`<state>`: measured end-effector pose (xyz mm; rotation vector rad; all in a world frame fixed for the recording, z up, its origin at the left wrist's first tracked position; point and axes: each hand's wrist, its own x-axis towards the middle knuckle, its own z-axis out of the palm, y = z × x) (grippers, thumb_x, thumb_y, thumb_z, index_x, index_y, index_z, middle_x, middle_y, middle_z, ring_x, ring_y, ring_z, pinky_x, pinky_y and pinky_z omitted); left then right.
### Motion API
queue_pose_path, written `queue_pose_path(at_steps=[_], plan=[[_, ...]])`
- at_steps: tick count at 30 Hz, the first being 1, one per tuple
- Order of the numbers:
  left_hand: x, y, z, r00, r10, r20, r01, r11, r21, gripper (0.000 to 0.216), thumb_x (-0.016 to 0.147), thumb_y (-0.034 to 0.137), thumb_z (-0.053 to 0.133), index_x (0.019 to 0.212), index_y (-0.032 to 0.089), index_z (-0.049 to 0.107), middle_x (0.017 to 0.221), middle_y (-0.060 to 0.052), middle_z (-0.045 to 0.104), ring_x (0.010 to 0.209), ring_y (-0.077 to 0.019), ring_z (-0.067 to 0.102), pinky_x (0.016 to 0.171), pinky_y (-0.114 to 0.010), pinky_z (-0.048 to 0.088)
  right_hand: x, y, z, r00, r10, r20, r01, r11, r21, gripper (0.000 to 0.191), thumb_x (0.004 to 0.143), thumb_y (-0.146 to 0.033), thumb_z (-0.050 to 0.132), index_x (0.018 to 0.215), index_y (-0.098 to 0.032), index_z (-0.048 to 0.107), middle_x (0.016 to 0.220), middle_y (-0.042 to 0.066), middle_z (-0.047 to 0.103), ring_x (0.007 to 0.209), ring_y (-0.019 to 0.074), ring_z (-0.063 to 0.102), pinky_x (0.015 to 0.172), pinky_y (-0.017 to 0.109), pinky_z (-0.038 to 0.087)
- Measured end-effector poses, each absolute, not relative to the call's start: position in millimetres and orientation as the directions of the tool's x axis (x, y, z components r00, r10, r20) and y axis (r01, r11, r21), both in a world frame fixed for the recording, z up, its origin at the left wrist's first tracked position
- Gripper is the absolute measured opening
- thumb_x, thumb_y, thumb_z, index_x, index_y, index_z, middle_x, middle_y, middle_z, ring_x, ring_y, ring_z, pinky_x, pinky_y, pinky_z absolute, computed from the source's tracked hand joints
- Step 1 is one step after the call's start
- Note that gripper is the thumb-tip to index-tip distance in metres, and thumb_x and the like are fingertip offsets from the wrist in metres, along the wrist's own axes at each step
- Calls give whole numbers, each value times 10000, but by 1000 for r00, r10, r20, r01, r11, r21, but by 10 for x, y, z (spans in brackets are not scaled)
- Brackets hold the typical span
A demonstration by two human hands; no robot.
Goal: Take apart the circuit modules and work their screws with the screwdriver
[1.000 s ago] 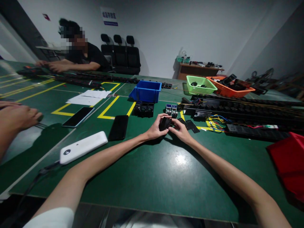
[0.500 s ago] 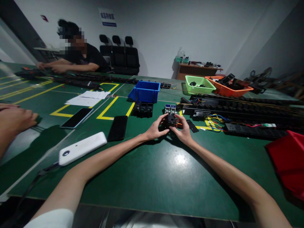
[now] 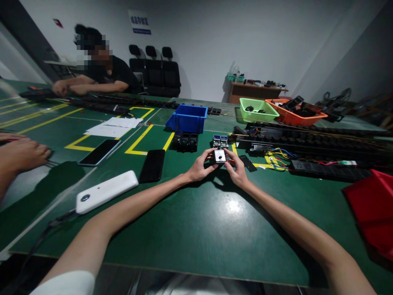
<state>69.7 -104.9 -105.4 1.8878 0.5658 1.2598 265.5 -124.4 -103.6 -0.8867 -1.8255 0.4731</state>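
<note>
Between my two hands is a small square module (image 3: 219, 156), black at the sides, with a bright white face and a dark spot in its middle. My left hand (image 3: 201, 166) grips its left side between thumb and fingers. From the right, my right hand (image 3: 237, 169) pinches the same module. Just beyond it on the table sit small circuit boards with blue parts (image 3: 220, 140). A flat black plate (image 3: 248, 163) lies right of my right hand. To the left stands a group of black box-shaped parts (image 3: 184, 141).
A blue bin (image 3: 188, 118) stands behind the black parts. Two phones (image 3: 152, 165) and a white power bank (image 3: 107, 192) lie left. Long black rails with wires (image 3: 294, 147), a green basket (image 3: 258, 110), an orange basket (image 3: 294, 112) and a red bin (image 3: 373, 209) are right. Co-workers' hands (image 3: 23, 153) show left.
The module between my hands has turned: its top looked dark before, and now a white face shows. My hands stay in nearly the same place. The co-worker's hands at far left shifted slightly.
</note>
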Motion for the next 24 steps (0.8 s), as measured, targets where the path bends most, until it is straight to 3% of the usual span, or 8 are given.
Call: queue_pose_path(at_steps=[24], plan=[[676,-1036,-1091,413,682,603,17,-668,744,572,823,311,655,1333,203,420,1289,-123,549,1160,-247,587,1027,-421,480,2631,-1256,-1013,-199,716,669,340,691,-638,424,884,-345,582,1285,-235,504,1172,104,559,961,221,575,753,355,540]])
